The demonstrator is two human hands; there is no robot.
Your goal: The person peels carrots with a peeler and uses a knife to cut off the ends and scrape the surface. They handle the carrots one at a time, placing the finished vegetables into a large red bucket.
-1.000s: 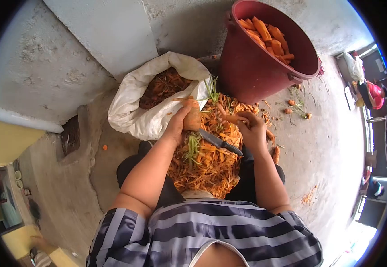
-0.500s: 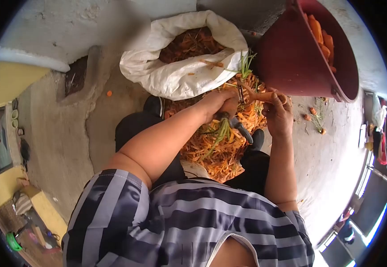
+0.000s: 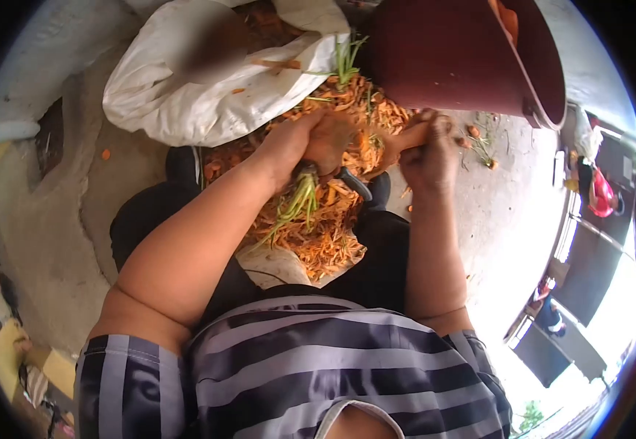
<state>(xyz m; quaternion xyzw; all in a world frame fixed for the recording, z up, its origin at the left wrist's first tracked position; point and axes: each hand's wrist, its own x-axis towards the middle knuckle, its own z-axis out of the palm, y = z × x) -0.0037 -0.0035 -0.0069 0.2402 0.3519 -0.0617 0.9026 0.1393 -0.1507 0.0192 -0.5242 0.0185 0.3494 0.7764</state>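
Note:
My left hand [image 3: 307, 143], blurred by motion, is closed around a peeler [image 3: 354, 183], whose dark handle sticks out below the fingers. A leafy carrot top [image 3: 300, 201] hangs just under this hand, its root end partly hidden. To the right, my right hand [image 3: 435, 150] grips a carrot [image 3: 410, 137] by its thick end, the thin end pointing at the left hand. Beneath both hands lies a deep heap of orange peelings [image 3: 325, 249], spread between my legs.
A white sack [image 3: 179, 110] holding peelings stands ahead on the left. Ahead on the right is a dark red bucket [image 3: 450, 66] with carrots inside. Green stems [image 3: 346, 62] lie against the sack. Small carrot tops [image 3: 485, 150] are scattered on the concrete floor [image 3: 508, 219].
The view has shifted, so the sack, bucket and heap appear further left and higher. Both hands keep their holds, and the left hand has blurred with motion near the carrot.

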